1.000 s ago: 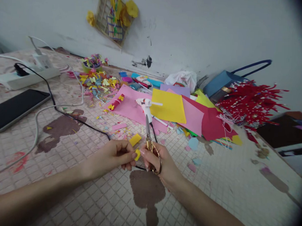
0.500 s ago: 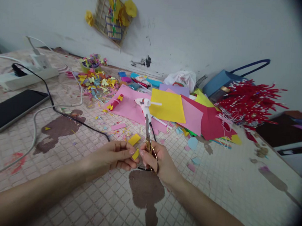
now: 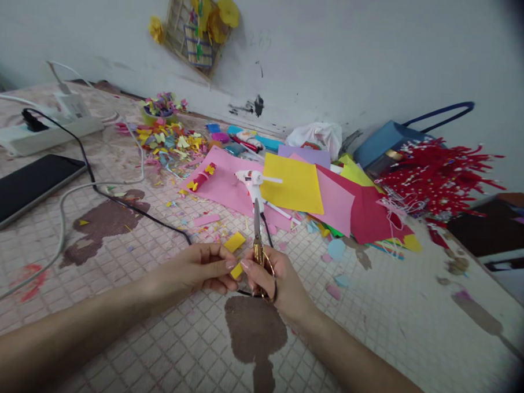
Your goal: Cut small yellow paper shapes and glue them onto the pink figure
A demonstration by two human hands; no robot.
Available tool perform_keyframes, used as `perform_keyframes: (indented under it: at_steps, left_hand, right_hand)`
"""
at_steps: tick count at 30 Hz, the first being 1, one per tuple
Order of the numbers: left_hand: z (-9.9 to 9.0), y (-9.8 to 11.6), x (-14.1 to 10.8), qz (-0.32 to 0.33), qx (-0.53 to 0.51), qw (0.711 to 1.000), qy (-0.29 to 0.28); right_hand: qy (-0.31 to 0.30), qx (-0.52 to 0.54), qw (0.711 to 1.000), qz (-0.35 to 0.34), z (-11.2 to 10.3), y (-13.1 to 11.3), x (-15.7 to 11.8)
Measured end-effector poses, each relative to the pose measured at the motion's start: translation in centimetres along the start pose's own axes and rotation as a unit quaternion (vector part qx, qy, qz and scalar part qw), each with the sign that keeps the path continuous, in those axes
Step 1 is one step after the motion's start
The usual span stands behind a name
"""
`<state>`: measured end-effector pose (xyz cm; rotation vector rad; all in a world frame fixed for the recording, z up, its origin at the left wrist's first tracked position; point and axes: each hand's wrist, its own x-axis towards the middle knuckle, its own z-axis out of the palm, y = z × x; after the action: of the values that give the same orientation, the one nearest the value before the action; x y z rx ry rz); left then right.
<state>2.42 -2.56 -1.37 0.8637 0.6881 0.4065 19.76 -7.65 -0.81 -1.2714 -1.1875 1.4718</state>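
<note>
Between finger and thumb, my left hand [image 3: 211, 268] pinches a small piece of yellow paper [image 3: 236, 270]. The thumb of my right hand [image 3: 280, 278] meets the right edge of that piece. My right hand also grips gold-handled scissors [image 3: 258, 248], blades closed and pointing away from me. A yellow paper strip [image 3: 234, 241] lies on the table just beyond my left fingers. Past the scissors' tip, a white glue gun [image 3: 251, 184] rests on sheets of pink paper [image 3: 221, 192] and yellow paper [image 3: 292, 183].
Coloured paper scraps [image 3: 173, 143] are heaped at the back left. A phone [image 3: 32, 189] and a white power strip [image 3: 47, 134] with cables lie at left. At right are red beaded stems [image 3: 436, 178] and a blue bag [image 3: 388, 141]. A black cord [image 3: 135, 209] crosses the table.
My right thumb has moved left onto the yellow piece, now touching it beside my left thumb. The scissors stay in my right hand, and the view has shifted very slightly.
</note>
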Motion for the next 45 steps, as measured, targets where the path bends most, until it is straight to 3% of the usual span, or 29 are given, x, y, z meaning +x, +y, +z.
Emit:
perform_keyframes:
  at_steps: [8, 11, 18, 24, 33, 45]
  left_hand:
    - [-0.2, -0.4, 0.0, -0.008, -0.026, 0.999, -0.025]
    - [-0.2, -0.3, 0.1, 0.027, -0.022, 0.999, -0.017]
    - [-0.5, 0.1, 0.3, 0.143, 0.09, 0.985, 0.028]
    - [-0.4, 0.2, 0.0, 0.166, 0.173, 0.971, 0.024]
    - [-0.2, 0.2, 0.2, 0.156, 0.069, 0.985, 0.006]
    - [0.4, 0.5, -0.1, 0.163, 0.072, 0.984, -0.016]
  right_hand:
    - [0.022, -0.041, 0.998, -0.045, 0.0, -0.2, 0.0]
    - [0.031, -0.047, 0.996, -0.069, 0.1, -0.3, -0.2]
    - [0.036, 0.02, 0.999, -0.019, -0.2, -0.2, -0.1]
    - [-0.014, 0.06, 0.998, 0.023, -0.4, 0.0, 0.0]
    - [-0.01, 0.132, 0.991, 0.036, -0.1, 0.3, 0.1]
    - [-0.038, 0.179, 0.983, 0.026, -0.1, 1.0, 0.3]
